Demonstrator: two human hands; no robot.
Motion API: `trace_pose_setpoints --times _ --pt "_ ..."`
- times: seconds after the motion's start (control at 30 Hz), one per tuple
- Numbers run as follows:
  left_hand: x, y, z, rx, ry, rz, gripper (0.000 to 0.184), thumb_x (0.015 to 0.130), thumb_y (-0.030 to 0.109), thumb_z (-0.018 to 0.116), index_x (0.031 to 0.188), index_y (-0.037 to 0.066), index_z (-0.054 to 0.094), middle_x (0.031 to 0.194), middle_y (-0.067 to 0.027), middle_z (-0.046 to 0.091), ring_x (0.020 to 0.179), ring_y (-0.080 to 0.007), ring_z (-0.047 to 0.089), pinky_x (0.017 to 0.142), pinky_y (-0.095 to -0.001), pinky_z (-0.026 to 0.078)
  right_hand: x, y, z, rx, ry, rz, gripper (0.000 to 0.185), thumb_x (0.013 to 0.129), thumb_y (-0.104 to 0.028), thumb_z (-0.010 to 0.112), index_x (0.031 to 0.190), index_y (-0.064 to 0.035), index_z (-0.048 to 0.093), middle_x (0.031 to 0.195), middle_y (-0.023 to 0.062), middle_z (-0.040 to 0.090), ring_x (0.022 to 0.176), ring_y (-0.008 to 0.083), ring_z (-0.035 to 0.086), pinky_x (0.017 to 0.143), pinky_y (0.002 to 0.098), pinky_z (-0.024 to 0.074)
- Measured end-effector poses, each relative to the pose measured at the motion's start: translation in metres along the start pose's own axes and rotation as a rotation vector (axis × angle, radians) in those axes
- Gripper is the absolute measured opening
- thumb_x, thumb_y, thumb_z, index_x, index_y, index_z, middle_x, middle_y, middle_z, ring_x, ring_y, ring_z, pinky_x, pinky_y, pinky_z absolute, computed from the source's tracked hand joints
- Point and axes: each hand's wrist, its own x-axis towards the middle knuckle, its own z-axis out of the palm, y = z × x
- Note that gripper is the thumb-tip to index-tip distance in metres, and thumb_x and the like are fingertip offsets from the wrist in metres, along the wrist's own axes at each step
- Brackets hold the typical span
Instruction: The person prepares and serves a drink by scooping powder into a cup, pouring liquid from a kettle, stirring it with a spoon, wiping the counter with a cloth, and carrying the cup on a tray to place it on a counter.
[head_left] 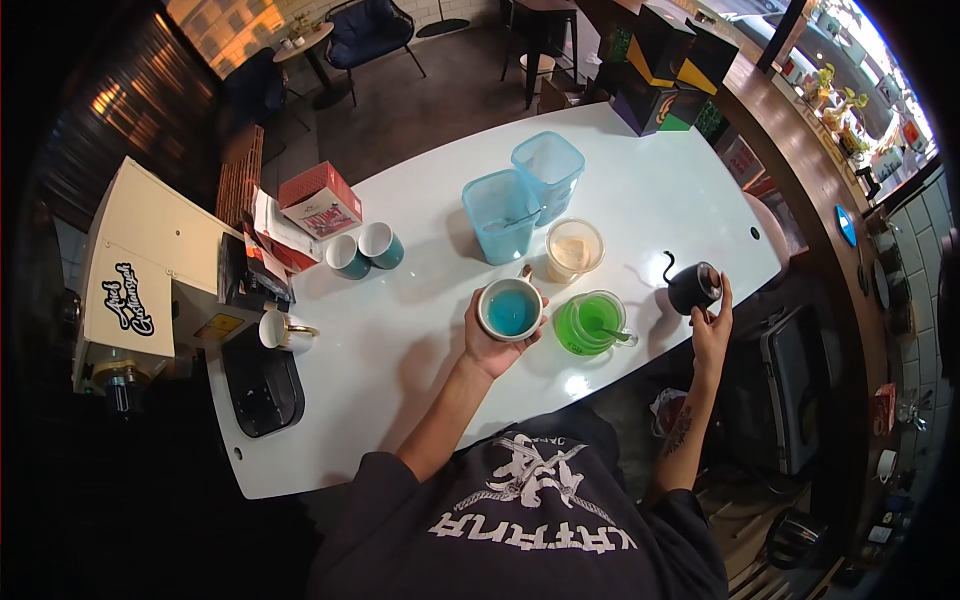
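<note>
My left hand (pixel 488 352) is wrapped from below around a cup (pixel 485 322) with blue liquid (pixel 512 313) in it, held over the table. At the right, my right hand (pixel 711 330) grips a small black gooseneck kettle (pixel 690 290), its spout pointing left; whether it touches the table I cannot tell. Between the hands stands a clear jug of green liquid (pixel 580 325) with a spoon in it. Just behind the jug is a clear tub (pixel 572 262) with pale beige contents. Two translucent blue containers (pixel 498 222) stand farther back.
Two teal cups (pixel 380 248) stand left of centre beside a red box (pixel 322 198). A cream machine (pixel 150 270) with a black tray (pixel 262 385) and a white mug (pixel 285 331) occupies the left end. Dark boxes (pixel 660 70) sit at the table's far right corner.
</note>
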Motion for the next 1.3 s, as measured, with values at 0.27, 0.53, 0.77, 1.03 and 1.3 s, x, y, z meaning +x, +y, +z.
trace_pose_setpoints --times 0.27,0.53,0.77,1.03,1.3 --pt "-0.005 0.009 -0.007 -0.014 0.0 0.01 0.064 0.093 0.053 0.044 0.124 -0.002 0.055 0.11 -0.0178 0.062 0.093 -0.031 0.065 0.08 -0.0397 0.057 -0.009 0.021 -0.006 -0.149 0.092 -0.062 0.08 0.077 0.014 0.05 0.151 -0.014 0.035 0.131 0.0137 0.058 0.068 0.0082 0.052 0.062 0.0241 0.0448" --pt "-0.007 0.01 -0.011 -0.031 -0.048 0.04 0.065 0.093 0.052 0.044 0.123 -0.004 0.054 0.11 -0.0191 0.062 0.096 -0.033 0.064 0.081 -0.0398 0.058 -0.012 0.018 0.001 -0.204 0.078 -0.067 0.077 0.082 0.011 0.051 0.151 -0.0203 0.034 0.131 0.0183 0.059 0.097 0.0213 0.068 0.084 0.0321 0.0511" --pt "-0.006 0.006 -0.01 -0.015 0.007 0.037 0.063 0.093 0.051 0.043 0.123 -0.003 0.056 0.11 -0.0191 0.063 0.094 -0.0316 0.065 0.081 -0.0391 0.058 -0.017 0.009 0.002 -0.394 0.052 -0.007 0.078 0.086 0.007 0.052 0.153 -0.0233 0.027 0.135 0.0233 0.055 0.11 0.0382 0.064 0.089 0.0419 0.0505" --pt "-0.003 0.0 -0.012 -0.03 0.052 0.008 0.065 0.093 0.053 0.043 0.124 -0.003 0.057 0.112 -0.0198 0.064 0.094 -0.0311 0.066 0.083 -0.0381 0.057 -0.029 -0.033 0.011 -0.973 0.292 -0.229 0.072 0.087 -0.002 0.063 0.15 -0.0104 0.03 0.108 0.0204 0.063 0.088 0.0347 0.063 0.079 0.0462 0.0466" --pt "0.0 -0.005 -0.014 -0.027 0.03 0.004 0.069 0.093 0.053 0.046 0.13 -0.004 0.051 0.114 -0.0187 0.064 0.099 -0.0323 0.066 0.086 -0.0399 0.056 -0.062 -0.087 0.03 -0.332 -0.455 -0.331 0.031 0.076 -0.008 0.079 0.104 -0.0005 0.067 0.071 0.009 0.06 0.061 0.0195 0.057 0.058 0.0334 0.0462"
